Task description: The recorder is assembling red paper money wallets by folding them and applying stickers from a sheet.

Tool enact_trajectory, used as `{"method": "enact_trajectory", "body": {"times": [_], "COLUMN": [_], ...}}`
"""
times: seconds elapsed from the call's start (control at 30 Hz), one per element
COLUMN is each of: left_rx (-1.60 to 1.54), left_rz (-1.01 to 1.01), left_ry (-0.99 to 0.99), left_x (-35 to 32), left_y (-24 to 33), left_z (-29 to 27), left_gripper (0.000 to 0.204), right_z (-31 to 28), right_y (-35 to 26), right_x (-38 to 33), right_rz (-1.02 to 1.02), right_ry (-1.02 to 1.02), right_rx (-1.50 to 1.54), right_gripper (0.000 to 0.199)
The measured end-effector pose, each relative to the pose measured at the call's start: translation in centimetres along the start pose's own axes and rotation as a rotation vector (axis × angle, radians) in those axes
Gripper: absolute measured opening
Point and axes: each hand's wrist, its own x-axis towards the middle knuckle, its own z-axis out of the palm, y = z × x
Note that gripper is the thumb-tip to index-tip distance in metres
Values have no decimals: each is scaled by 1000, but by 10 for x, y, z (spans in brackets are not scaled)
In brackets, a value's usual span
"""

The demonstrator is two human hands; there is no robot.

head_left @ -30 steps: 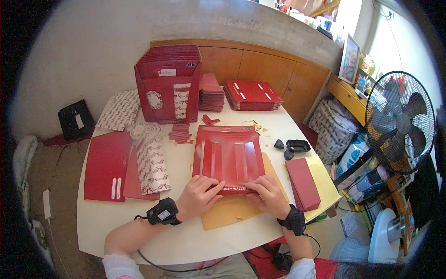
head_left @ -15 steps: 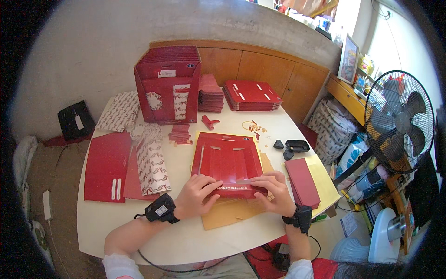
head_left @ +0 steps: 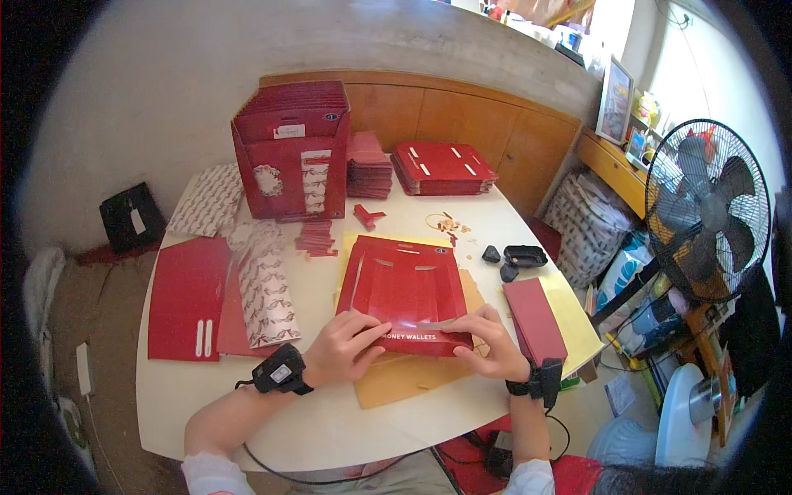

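A flat red cardboard sheet (head_left: 407, 289) with slots and fold lines lies on the white table (head_left: 330, 421) in front of me. My left hand (head_left: 351, 345) presses on its near left edge, fingers on the folded strip. At the near right edge my right hand (head_left: 483, 340) pinches the same folded flap. Both wrists wear black bands. A brown envelope (head_left: 404, 384) lies under the sheet.
A red display box (head_left: 290, 153) stands at the back, with stacks of red cards (head_left: 442, 167) beside it. Flat red sheets (head_left: 186, 299) and patterned paper (head_left: 266, 285) lie at left. A stack of red pieces (head_left: 535, 318) sits at right; a fan (head_left: 705, 210) stands beyond the table.
The near edge of the red sheet has been folded up toward me, and both hands have moved slightly inward along that folded flap.
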Motion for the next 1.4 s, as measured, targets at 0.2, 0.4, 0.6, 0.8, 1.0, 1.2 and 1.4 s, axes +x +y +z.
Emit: {"method": "enact_trajectory", "body": {"times": [0.2, 0.4, 0.6, 0.8, 1.0, 1.2, 1.4], "left_rx": [-17, -1, 3, -15, 17, 45, 122], "left_rz": [-1, -7, -12, -25, -15, -27, 32], "left_ry": [4, -10, -3, 0, 29, 5, -29], "left_x": [0, 1, -1, -3, 0, -4, -5], "left_y": [-1, 0, -1, -1, 1, 1, 5], "left_z": [1, -2, -1, 2, 3, 6, 17], "left_gripper": [39, 38, 37, 38, 34, 34, 33], "right_z": [3, 7, 10, 11, 12, 11, 20], "right_y": [6, 7, 6, 9, 11, -1, -6], "right_x": [-3, -5, -4, -5, -5, 2, 6], "right_rz": [-15, 16, 39, 70, 73, 33, -27], "right_ry": [27, 73, 118, 147, 175, 150, 79], "right_rx": [80, 77, 107, 161, 155, -66, -302], "right_gripper": [35, 33, 30, 29, 27, 29, 29]}}
